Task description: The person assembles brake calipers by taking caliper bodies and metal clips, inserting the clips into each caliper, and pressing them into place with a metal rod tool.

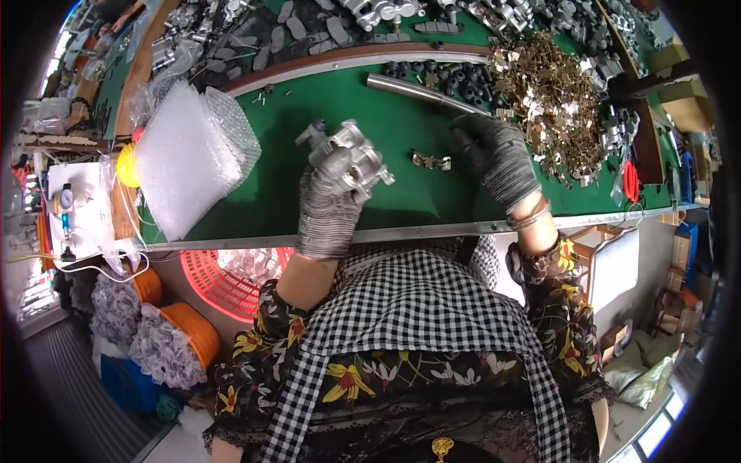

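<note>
A silver cast metal part (361, 158) with several lugs is in my left hand (330, 204), the gloved fingers wrapped round its lower side. My right hand (500, 163), also in a grey glove, is over the green tabletop, its fingers reaching left and slightly apart, with nothing visible between them. Just beyond these fingertips lies a metal rod (409, 87), its thin end close to the hand; whether they touch is unclear. Between both hands a small bent metal clip (431, 161) rests on the green surface (401, 202).
Bubble wrap sheets (185, 158) lie at the left. A heap of brass-coloured clips (552, 100) is at the right, beside black rubber pieces (463, 81). Dark pads (296, 28) and more castings (382, 9) lie behind the wooden strip. Red-handled pliers (631, 181) are at the right edge.
</note>
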### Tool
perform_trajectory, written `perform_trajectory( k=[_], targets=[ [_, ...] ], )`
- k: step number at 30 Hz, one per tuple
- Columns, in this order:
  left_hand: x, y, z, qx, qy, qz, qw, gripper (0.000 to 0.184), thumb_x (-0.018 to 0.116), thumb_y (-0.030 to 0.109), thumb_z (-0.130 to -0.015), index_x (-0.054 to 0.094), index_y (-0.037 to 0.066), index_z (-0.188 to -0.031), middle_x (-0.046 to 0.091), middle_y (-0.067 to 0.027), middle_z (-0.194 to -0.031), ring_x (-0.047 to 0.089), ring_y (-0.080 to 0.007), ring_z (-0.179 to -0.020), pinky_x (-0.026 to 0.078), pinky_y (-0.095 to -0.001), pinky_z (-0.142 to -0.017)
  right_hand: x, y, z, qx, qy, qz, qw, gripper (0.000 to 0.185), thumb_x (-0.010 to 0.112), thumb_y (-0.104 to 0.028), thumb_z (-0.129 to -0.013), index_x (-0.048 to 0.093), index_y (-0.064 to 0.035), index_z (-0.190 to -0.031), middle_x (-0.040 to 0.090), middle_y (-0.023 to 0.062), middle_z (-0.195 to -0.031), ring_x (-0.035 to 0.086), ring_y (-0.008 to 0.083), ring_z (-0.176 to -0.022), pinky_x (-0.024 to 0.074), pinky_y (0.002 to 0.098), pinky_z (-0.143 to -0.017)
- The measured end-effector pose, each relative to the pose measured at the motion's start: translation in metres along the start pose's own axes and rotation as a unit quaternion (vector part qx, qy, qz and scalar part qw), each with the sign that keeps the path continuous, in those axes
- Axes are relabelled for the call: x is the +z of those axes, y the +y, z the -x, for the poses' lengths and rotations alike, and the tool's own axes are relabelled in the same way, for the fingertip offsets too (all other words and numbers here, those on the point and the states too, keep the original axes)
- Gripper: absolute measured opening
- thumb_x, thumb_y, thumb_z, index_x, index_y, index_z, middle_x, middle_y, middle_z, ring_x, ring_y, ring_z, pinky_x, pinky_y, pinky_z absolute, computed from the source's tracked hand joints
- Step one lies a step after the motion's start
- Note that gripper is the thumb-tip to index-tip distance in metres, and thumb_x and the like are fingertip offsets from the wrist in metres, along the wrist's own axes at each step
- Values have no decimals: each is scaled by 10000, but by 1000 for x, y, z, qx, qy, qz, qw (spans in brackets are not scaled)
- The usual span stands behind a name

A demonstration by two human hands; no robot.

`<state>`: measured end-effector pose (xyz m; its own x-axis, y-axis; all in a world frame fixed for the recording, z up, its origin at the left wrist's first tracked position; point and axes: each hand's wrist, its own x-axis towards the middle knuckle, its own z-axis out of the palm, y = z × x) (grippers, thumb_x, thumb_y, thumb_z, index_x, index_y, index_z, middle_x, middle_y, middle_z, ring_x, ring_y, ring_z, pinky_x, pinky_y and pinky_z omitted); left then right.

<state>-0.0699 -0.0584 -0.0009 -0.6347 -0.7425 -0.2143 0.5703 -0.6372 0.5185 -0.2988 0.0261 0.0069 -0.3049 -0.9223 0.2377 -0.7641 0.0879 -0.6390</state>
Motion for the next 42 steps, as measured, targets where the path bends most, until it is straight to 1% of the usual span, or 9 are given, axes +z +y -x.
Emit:
perform_trajectory(
  k=[5,8,17,24,29,32,35,38,42],
  targets=[
    [-4,3,9,20,63,-17,998,294,618,149,-865,514,92,-1133,548,-82,-1001,594,-254,-873,549,-397,-732,-18,-17,0,-42,-181,7,983,330,683,-49,-710,622,-118,-1027,590,129,-1098,593,342,-955,495,409,-803],
    [-10,3,11,25,65,-22,997,296,612,147,-868,509,100,-1142,549,-86,-1007,599,-252,-881,550,-398,-733,-9,-7,6,-117,-146,70,980,347,679,10,-705,625,-95,-1032,599,124,-1021,620,301,-899,502,374,-765],
    [-5,1,15,-2,103,-91,990,354,616,182,-874,503,43,-1180,578,-106,-1037,625,-241,-906,556,-379,-762,-15,-7,-1,-86,-184,-13,979,226,657,-68,-774,644,-157,-980,580,103,-1045,598,311,-912,490,411,-788],
    [-6,-1,14,2,62,-129,990,419,619,254,-877,518,-14,-1182,613,-105,-1005,645,-204,-896,554,-316,-757,10,-13,-43,-237,-275,93,927,236,670,-10,-725,654,-156,-910,591,52,-941,611,260,-820,500,368,-697],
    [3,11,13,-32,89,-24,995,297,545,287,-926,514,56,-1109,592,-85,-925,634,-239,-757,566,-361,-625,8,11,-42,-275,-210,36,938,132,682,-77,-774,614,-98,-885,572,84,-916,589,277,-794,491,363,-719],
    [0,15,8,-77,90,-69,991,299,507,311,-945,512,49,-1090,600,-92,-891,641,-245,-706,574,-364,-593,-4,-9,-44,-56,-216,-281,934,150,704,-110,-786,626,-34,-890,610,89,-898,593,259,-762,506,339,-698],
    [11,12,11,-77,110,-140,981,428,515,394,-926,514,19,-1134,641,-120,-935,667,-255,-741,582,-370,-607,-5,-43,-56,-126,-255,-353,891,160,706,-123,-784,635,-15,-878,604,98,-901,588,265,-791,504,348,-745],
    [6,11,14,-97,84,-196,972,506,511,466,-909,543,18,-1140,659,-120,-973,676,-225,-786,580,-323,-653,12,-59,-64,-282,-222,-218,908,188,706,-158,-783,653,-18,-897,610,114,-926,596,274,-849,498,361,-801],
    [-7,6,16,-93,104,-173,975,478,508,461,-909,578,28,-1098,665,-106,-949,672,-181,-774,572,-291,-659,25,-61,-64,-287,-257,-117,915,252,694,-232,-784,672,-38,-944,619,143,-983,603,299,-934,487,380,-829]
  ],
)
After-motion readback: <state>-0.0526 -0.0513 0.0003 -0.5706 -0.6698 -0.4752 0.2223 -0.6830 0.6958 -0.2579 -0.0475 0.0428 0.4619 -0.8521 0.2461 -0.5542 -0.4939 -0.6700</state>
